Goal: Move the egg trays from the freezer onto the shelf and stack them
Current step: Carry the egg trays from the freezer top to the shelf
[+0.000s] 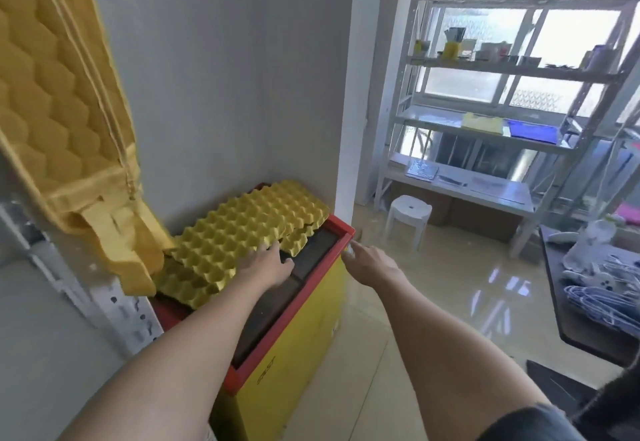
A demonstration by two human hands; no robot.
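Several yellow egg trays [242,229] lie overlapping on top of a yellow chest freezer [294,354] with a red rim and dark sliding lid. My left hand [268,262] rests with spread fingers on the near edge of the top tray, not gripping it. My right hand [370,260] hovers open just past the freezer's right corner, touching nothing. A stack of yellow egg trays [52,101] stands on a grey metal shelf [114,305] at the left, leaning over the freezer's near end.
A grey wall stands behind the freezer. To the right are white metal shelves [512,73] with small items, a white stool [408,217], a glossy tiled floor, and a dark table [588,329] holding white hangers.
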